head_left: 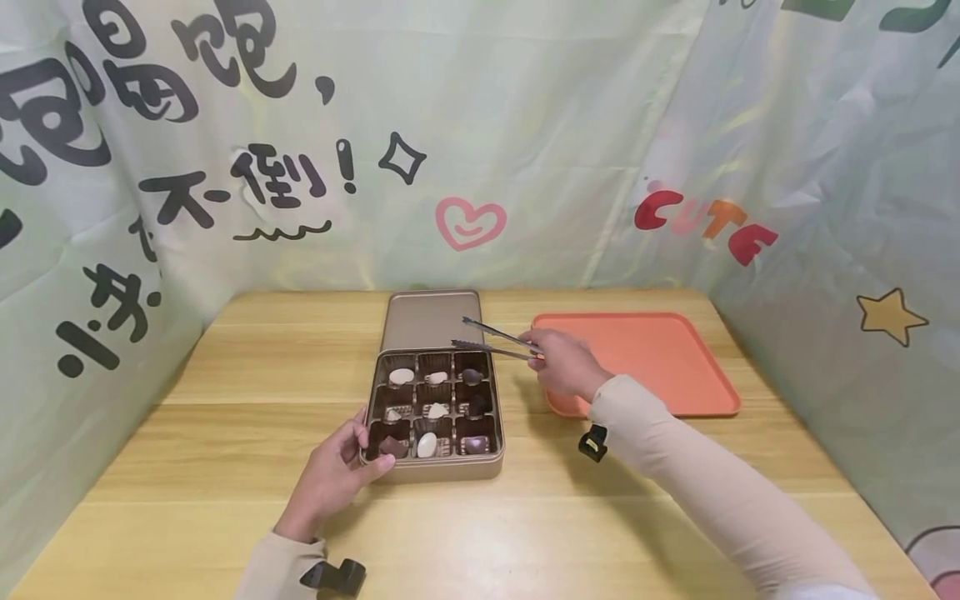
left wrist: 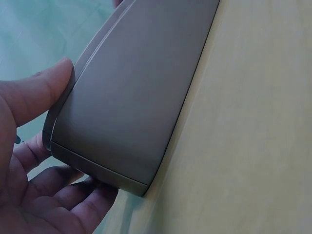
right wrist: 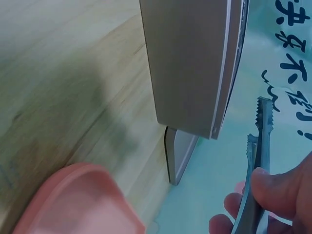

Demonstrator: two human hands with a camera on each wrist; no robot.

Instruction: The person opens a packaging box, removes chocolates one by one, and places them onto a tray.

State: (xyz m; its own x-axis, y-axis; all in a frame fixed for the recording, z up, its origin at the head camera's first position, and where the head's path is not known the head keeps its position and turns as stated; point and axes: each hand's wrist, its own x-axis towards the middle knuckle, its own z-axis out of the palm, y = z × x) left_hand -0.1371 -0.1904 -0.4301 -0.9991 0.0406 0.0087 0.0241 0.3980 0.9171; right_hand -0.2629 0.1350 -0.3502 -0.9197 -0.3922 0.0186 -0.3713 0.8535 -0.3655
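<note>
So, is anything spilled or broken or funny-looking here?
No, nothing stands out. The pieces I can make out sit inside the box, none seem spilled on the table, and the tray lies flat. The right hand holds the tongs; the left hand holds the box's corner.

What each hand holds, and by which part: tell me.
The right hand holds the tongs by their arms, behind the toothed tips; the left hand grips the box at its near-left corner.
</note>
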